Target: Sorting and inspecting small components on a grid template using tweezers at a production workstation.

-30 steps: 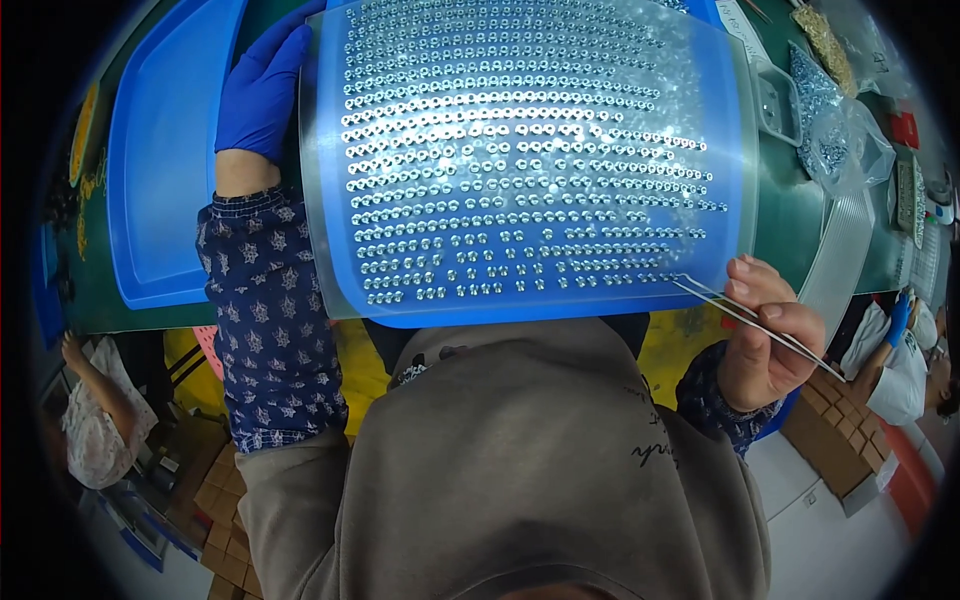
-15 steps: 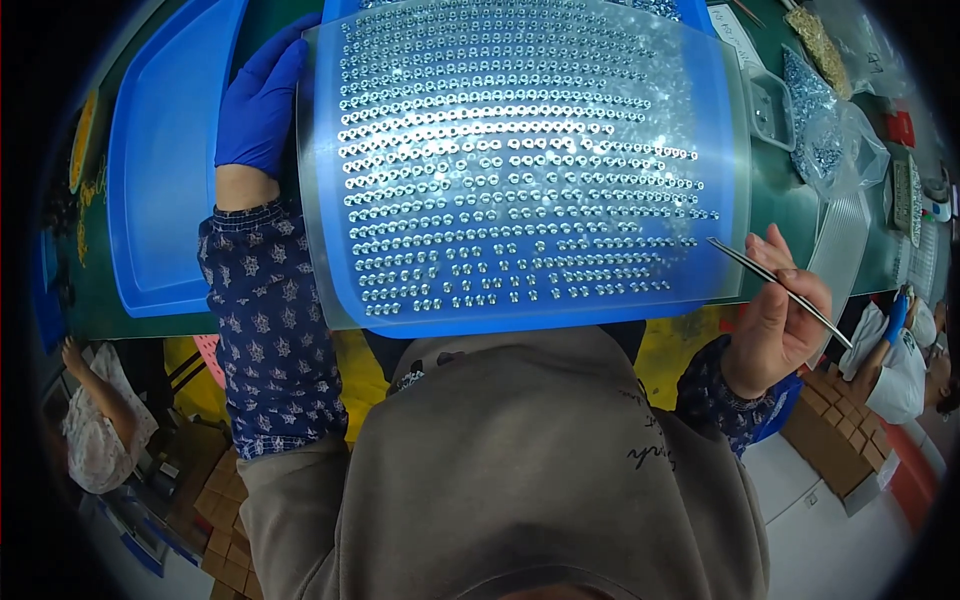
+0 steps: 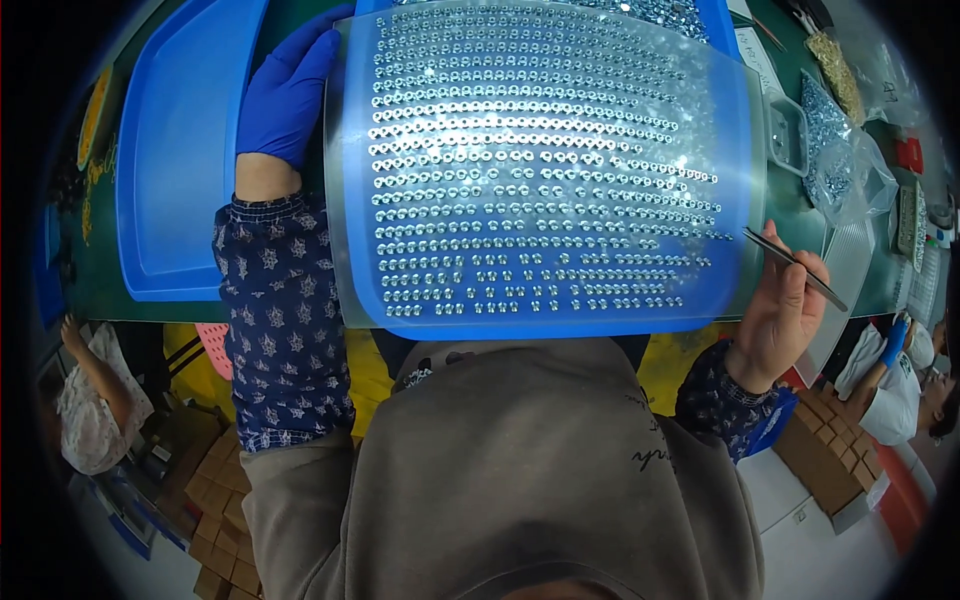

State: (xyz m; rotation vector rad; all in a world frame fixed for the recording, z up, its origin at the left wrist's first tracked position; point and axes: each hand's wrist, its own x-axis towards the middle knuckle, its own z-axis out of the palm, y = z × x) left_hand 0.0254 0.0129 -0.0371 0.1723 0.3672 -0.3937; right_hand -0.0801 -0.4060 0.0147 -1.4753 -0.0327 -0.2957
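Small shiny metal parts with round holes (image 3: 520, 128) stand in rows on a clear sheet (image 3: 352, 200). The sheet lies over a blue tray (image 3: 640, 325) in front of me. My left hand (image 3: 283, 105), in a blue glove, is closed at the sheet's upper left edge, its fingertips partly hidden. Bare, my right hand (image 3: 785, 315) holds metal tweezers (image 3: 800, 268) near the sheet's right edge. The tweezer tips point left over the sheet, beside the ends of the rows, and I see nothing between them.
Another blue tray (image 3: 185, 170) lies on the green table at left. More metal parts (image 3: 660, 15) lie loose beyond the sheet. At right are a clear plastic box (image 3: 787, 135) and a plastic bag of metal parts (image 3: 825, 130). Other people sit at both sides.
The view has shifted slightly, so the sheet and trays appear farther right. My right hand and the tweezers have moved a little right and away from me; my left hand stays at the sheet's edge.
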